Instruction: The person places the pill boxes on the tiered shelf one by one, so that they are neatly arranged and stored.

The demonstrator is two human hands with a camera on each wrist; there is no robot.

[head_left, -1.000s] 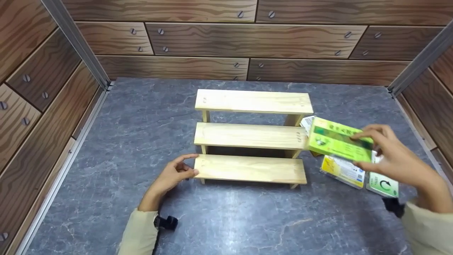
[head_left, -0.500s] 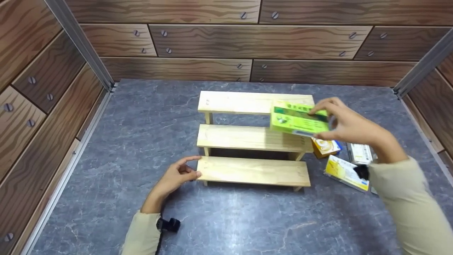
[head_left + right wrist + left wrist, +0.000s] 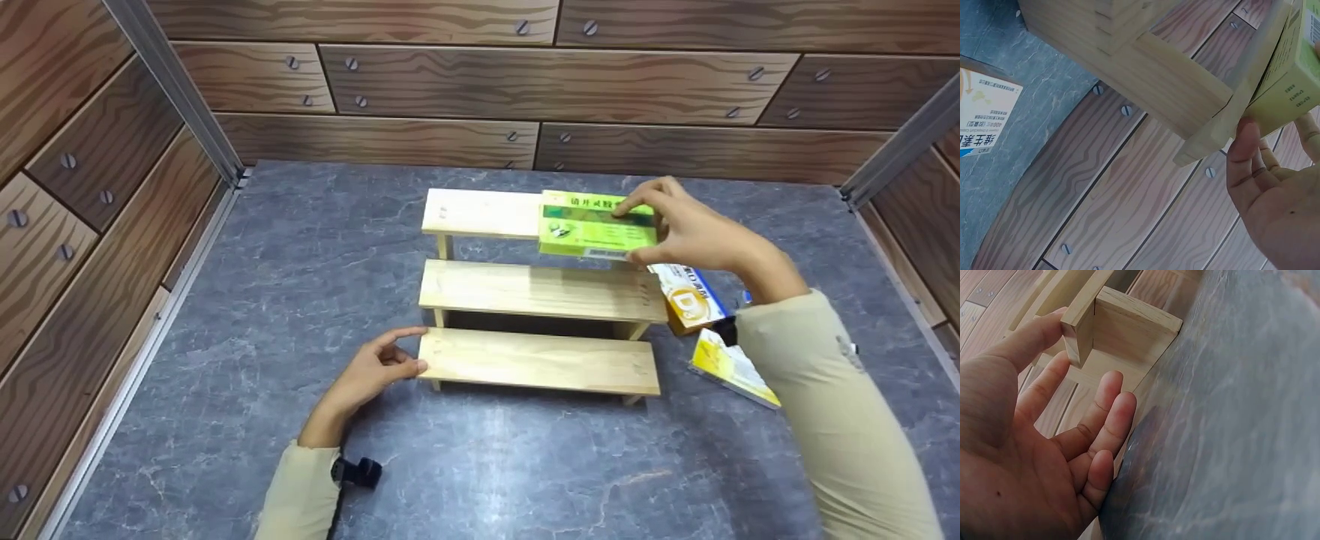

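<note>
A pale wooden three-step shelf (image 3: pixel 540 360) stands on the dark floor in the head view. My left hand (image 3: pixel 371 375) holds the left end of its lowest board between thumb and index finger; the left wrist view shows the other fingers (image 3: pixel 1112 422) loosely bent off the wood. My right hand (image 3: pixel 694 232) grips the right end of a green medicine box (image 3: pixel 592 225) with Chinese print. The box lies flat at the right part of the top board (image 3: pixel 480 210). In the right wrist view, the box's underside (image 3: pixel 1286 95) meets or nearly meets that board.
Right of the shelf lie an orange-and-white vitamin D box (image 3: pixel 686 300) and a yellow-and-white box (image 3: pixel 731 367), partly behind the right sleeve (image 3: pixel 832 390). Wood-patterned walls (image 3: pixel 450 82) with metal corner posts (image 3: pixel 180 82) close off the back and sides.
My right hand has carried the green box leftward and back, from beside the shelf to the top board. The left hand keeps its hold on the lowest board.
</note>
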